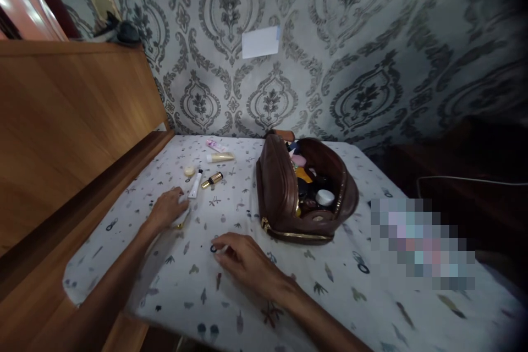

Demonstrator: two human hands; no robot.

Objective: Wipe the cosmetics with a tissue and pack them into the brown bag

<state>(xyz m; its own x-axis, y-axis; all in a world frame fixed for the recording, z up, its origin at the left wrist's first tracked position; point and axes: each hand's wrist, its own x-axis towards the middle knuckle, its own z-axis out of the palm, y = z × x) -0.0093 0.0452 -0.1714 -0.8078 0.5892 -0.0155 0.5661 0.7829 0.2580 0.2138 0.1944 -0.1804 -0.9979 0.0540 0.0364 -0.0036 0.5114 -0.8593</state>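
Note:
My left hand (168, 210) is above the left part of the cloth, fingers bent around a slim pale tube with a gold end (180, 226), partly hidden by them. Just beyond it lie a white tube with a dark cap (195, 184), a small round cream-coloured pot (188, 171) and a black-and-gold lipstick (212, 180). My right hand (243, 264) hovers low over the cloth, thumb and forefinger apart with nothing I can make out between them. Right of centre stands an open brown cosmetic bag (277, 187), packed with several items, among them a white-lidded jar (325, 198).
A cream tube (220, 158) and a pink-and-white tube (216, 146) lie toward the wall. Behind the bag is a brown object (284, 135). A wooden panel (74, 93) borders the left side. A blurred-out patch (421, 242) covers something at right on the printed tablecloth (363, 308).

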